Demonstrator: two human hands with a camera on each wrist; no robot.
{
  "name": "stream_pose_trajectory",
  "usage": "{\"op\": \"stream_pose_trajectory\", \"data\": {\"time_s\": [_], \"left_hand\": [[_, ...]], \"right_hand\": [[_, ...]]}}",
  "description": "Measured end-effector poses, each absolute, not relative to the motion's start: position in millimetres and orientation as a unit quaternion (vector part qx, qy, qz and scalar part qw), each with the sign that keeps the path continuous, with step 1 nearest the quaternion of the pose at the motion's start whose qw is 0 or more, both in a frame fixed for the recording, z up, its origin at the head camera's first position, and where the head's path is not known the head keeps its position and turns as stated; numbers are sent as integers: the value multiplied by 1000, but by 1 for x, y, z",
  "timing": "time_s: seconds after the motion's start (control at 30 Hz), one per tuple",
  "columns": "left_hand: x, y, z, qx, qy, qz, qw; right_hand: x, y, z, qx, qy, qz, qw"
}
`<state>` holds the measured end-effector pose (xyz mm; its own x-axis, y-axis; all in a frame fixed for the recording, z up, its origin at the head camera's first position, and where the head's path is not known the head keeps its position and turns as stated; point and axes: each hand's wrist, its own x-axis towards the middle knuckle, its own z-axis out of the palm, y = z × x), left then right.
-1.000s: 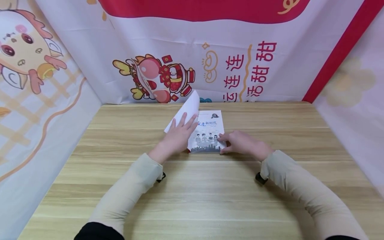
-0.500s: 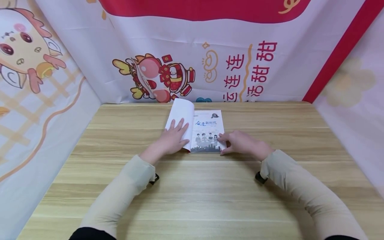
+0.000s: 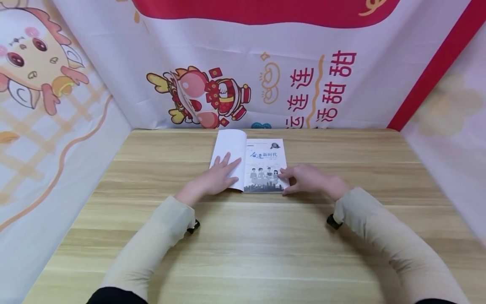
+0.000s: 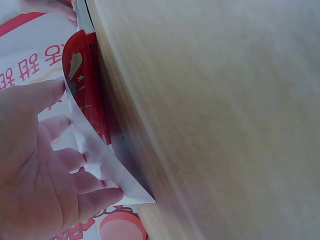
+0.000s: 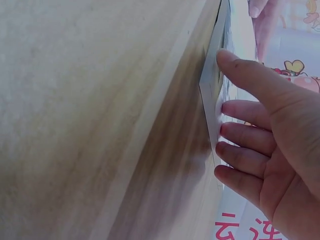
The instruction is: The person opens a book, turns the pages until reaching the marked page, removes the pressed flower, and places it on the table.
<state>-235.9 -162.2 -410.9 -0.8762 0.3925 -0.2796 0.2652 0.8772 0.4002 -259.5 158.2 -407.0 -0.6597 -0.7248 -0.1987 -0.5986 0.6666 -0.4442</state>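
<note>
A book (image 3: 265, 164) lies open on the table, its front cover (image 3: 230, 145) turned over to the left. The right side shows a page with blue writing, grey drawn people and a skyline. My left hand (image 3: 217, 177) rests on the cover's white inside with fingers spread and fairly straight. In the left wrist view, the cover (image 4: 87, 85) shows its red outer face and stands curved off the table near the fold. My right hand (image 3: 307, 179) holds the book's lower right corner. In the right wrist view, thumb and fingertips touch the edges of the book (image 5: 212, 107).
The wooden table (image 3: 243, 245) extends in front of the book and to both sides. A printed cloth backdrop (image 3: 228, 46) rises behind its far edge, with more cloth at left and right. Dark bands (image 3: 334, 221) sit under both sleeve cuffs.
My left hand has swung the raised cover leftward and down, laying it flatter and uncovering the page. My right hand has stayed at the book's corner. The head view has shifted slightly.
</note>
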Motion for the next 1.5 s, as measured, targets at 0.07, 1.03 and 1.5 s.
{"op": "stream_pose_trajectory", "data": {"time_s": [0.07, 1.03, 1.5], "left_hand": [[-236, -162, -411, 174, 951, 178, 181], [-233, -160, -404, 176, 950, 185, 182], [-236, -160, -408, 174, 951, 180, 183]], "right_hand": [[-260, 160, -406, -372, 893, -171, 185], [-261, 166, -411, -394, 881, -212, 156], [-266, 165, -410, -272, 873, -337, 225]]}}
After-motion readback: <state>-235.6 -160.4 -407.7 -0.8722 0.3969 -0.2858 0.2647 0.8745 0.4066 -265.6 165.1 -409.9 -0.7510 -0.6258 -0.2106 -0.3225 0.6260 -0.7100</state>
